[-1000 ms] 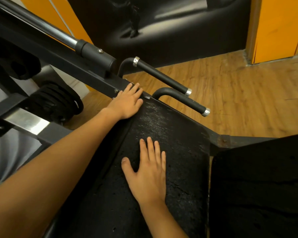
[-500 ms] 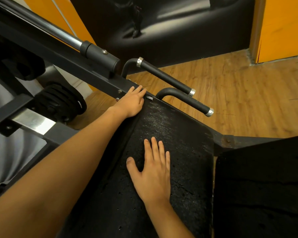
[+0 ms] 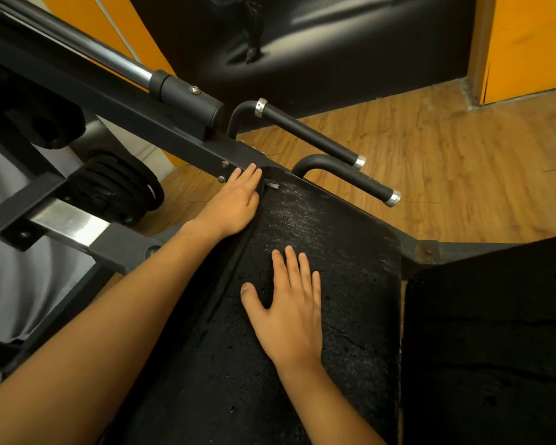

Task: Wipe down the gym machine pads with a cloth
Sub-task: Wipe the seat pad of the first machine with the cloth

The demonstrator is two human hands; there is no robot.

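Note:
A worn black pad (image 3: pixel 350 261) of the gym machine fills the middle of the view, its surface cracked and pitted. My right hand (image 3: pixel 289 306) lies flat on the pad with straight, spread fingers. My left hand (image 3: pixel 235 203) rests at the pad's far left corner, fingers straight, touching the pad's edge and the black frame bar (image 3: pixel 161 133). A second black pad (image 3: pixel 488 332) lies to the right. No cloth shows in view.
Two black handle bars with chrome ends (image 3: pixel 321 139) (image 3: pixel 363 183) jut out beyond the pad. A chrome rod (image 3: pixel 87 51) runs along the frame, with stacked weight plates (image 3: pixel 116 187) at left. Wooden floor (image 3: pixel 446 175) lies to the right.
My left hand slid a little toward the pad's left edge, onto the frame. My right hand stayed flat on the pad. The view shifted slightly.

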